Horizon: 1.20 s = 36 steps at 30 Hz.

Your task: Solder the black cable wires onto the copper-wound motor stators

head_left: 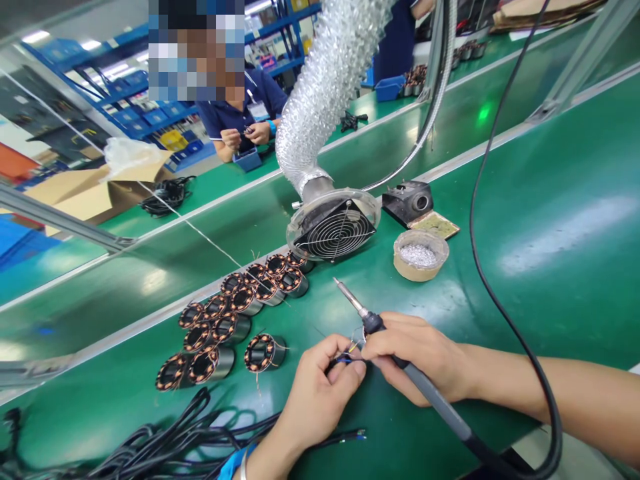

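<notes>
My left hand [323,393] is closed on the stripped end of a black cable, where thin blue and yellow wires [350,352] show between the fingertips. Held in my right hand [425,357] is a soldering iron [435,393], its metal tip pointing up and left, above the wires and not touching them. The right fingertips are close beside the left ones, near the wires. One copper-wound stator [264,353] stands alone left of my hands, beside a group of several more [225,327]. Black cables [170,433] lie at the lower left, partly under my left forearm.
A fume extractor [335,230] on a silver duct [320,87] stands behind the hands. Right of it are a bowl of solder bits [420,255] and an iron holder [410,203]. The iron's black cord [477,253] loops on the right. A person [250,120] works across the bench.
</notes>
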Tool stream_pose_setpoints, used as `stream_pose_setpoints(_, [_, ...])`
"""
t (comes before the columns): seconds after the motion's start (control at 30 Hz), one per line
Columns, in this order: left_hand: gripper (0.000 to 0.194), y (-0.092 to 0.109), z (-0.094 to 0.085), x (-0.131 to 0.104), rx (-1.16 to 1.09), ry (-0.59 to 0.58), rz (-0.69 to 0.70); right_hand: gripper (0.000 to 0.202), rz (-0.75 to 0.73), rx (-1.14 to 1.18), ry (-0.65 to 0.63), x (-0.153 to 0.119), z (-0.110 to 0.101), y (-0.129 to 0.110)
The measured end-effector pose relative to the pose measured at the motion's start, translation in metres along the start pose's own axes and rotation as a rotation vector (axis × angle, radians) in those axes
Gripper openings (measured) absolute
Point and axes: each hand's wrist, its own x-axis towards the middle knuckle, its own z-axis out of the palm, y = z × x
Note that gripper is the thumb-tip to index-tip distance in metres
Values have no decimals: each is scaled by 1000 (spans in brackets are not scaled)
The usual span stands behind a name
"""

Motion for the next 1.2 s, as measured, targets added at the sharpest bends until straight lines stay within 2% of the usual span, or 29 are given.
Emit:
stream_pose_setpoints(0.23, [41,3,5,2,-95,19,-45,25,-3,41,9,1,0,0])
stream_pose_setpoints(0.4, [41,-3,-2,0,-138,23,-9,26,-19,36,23,-2,1,2])
stream_pose_setpoints(0.53, [43,-10,-11,2,-306,3,-122,31,-18,36,29,-3,1,2])
stream_pose_setpoints(0.7, [44,-4,-13,8,-369,-8,-251,30,-13,43,27,-2,0,0])
stream_pose_setpoints(0.83, [46,2,-7,11,-344,42,-234,28,-14,53,15,-2,4,-4])
stream_pose_setpoints(0.97, [48,2,-3,10,-293,77,-154,28,-16,70,13,-4,6,-5])
stream_pose_setpoints(1.03, [47,0,-5,8,-257,100,-126,29,-1,71,17,-5,5,-4])
stream_pose_setpoints(1.2, [37,-6,-12,6,-239,101,-166,33,41,15,71,-2,1,-3])
